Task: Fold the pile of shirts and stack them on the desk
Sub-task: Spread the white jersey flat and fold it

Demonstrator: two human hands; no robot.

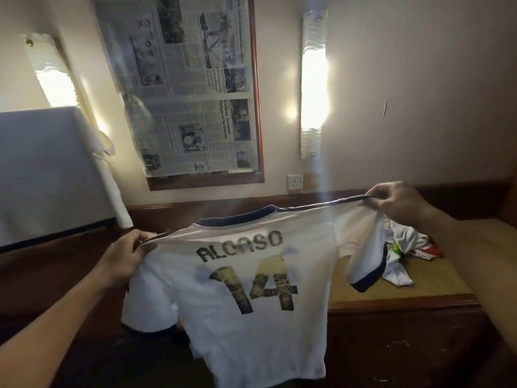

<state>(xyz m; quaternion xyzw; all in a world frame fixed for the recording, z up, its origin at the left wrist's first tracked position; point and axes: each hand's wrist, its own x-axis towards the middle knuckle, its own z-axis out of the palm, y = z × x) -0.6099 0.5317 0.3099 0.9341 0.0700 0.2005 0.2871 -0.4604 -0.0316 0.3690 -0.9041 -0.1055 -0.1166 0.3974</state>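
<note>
I hold a white football shirt (251,326) with a dark collar, the name "ALONSO" and the number 14 on its back, spread out in the air before me. My left hand (126,256) pinches its left shoulder. My right hand (397,203) pinches its right shoulder, a little higher. The shirt hangs down in front of the wooden desk (405,301), hiding part of it. A crumpled pile of shirts (405,250), white with bits of red and green, lies on the desk's padded top at the right, behind the held sleeve.
A framed board covered in newspaper (195,88) hangs on the wall ahead, between two lit wall lamps (313,91). A wall socket (295,182) sits below it. A white fridge-like box (47,175) stands at the left. Dark floor lies below the shirt.
</note>
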